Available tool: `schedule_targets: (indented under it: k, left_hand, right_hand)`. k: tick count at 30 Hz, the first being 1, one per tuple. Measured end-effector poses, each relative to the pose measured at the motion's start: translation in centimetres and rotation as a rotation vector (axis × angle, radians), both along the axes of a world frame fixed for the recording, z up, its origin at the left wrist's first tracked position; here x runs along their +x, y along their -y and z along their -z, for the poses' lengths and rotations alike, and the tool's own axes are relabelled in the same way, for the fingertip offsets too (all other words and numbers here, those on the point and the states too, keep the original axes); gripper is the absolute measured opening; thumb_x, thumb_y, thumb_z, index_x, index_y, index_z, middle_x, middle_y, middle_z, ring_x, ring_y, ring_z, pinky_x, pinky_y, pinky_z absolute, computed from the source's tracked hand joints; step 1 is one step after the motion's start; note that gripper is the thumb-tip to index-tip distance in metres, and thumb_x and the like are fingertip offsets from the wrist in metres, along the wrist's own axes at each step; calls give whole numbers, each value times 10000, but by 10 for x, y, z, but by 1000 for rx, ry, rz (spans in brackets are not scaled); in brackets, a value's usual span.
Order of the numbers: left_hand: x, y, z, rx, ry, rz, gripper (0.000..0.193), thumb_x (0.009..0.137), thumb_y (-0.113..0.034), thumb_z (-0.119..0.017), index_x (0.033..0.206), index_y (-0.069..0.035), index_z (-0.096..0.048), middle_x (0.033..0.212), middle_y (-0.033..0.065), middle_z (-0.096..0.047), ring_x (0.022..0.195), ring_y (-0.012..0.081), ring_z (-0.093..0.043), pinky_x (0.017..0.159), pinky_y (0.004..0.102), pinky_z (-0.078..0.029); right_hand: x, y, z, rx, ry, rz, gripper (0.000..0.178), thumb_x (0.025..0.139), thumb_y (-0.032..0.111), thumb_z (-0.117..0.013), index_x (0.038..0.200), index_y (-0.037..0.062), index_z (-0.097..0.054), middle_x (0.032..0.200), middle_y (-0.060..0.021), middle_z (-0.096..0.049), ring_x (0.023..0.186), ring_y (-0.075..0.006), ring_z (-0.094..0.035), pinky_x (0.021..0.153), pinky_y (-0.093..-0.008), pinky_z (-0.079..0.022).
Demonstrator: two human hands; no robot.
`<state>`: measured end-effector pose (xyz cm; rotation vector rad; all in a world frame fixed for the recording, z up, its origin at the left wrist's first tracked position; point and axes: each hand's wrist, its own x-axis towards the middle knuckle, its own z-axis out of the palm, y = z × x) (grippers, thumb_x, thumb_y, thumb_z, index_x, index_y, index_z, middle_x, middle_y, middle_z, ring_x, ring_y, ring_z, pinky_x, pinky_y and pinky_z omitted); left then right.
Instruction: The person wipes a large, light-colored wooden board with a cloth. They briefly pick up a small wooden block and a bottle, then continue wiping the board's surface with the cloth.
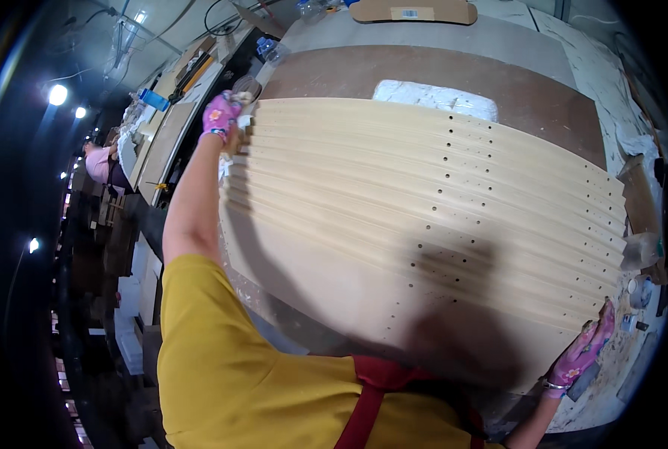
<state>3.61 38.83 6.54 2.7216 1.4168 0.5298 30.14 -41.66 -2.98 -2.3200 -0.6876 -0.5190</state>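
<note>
Several pale wood-coloured boards [334, 157] lie overlapped like steps on the worktable, with rows of dark drilled holes across their middle and right end. My left hand [222, 114], in a pink flowered glove, is at the far left end of the boards. Its fingers are partly hidden, and a small brownish thing shows just below it. At the near right corner, my right hand [585, 350] wears a matching glove. Its fingers are stretched out along the board ends, touching the edge.
Behind the boards lie a white block [435, 99], a brown sheet [326, 71] and a cardboard piece [415, 10]. A plastic bottle [269, 49] stands at the far left. A tape roll [639, 292] sits at the right. Another person [98, 161] is farther left.
</note>
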Motion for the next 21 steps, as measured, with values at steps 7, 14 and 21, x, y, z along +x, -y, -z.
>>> schedule_targets:
  k: [7, 14, 21]
  left_hand:
    - [87, 156, -8, -132, -160, 218, 319, 860, -382, -632, 1009, -108, -700, 915, 159, -698, 869, 329, -669, 763, 421, -524]
    - [189, 308, 22, 53, 110, 785, 196, 867, -255, -576, 821, -72, -630, 789, 165, -629, 772, 303, -634, 697, 424, -505]
    - [171, 281, 11, -43, 15, 548, 135, 868, -174, -565, 857, -69, -649, 750, 128, -645, 712, 270, -657, 622, 405, -521]
  right_hand:
    - [-10, -6, -13, -87, 17, 50, 480, 1026, 270, -333, 1393, -25, -424, 1418, -181, -448, 1322, -324, -400, 1117, -432, -284]
    - [1, -1, -4, -9, 3, 7, 504, 1028, 307, -345, 1402, -24, -417, 1419, -178, -452, 1311, -318, -412, 1113, -422, -291]
    - [-5, 0, -8, -32, 19, 34, 479, 1020, 277, -355, 1372, -36, -442, 1390, -196, -470, 1291, -343, -416, 1098, -429, -310]
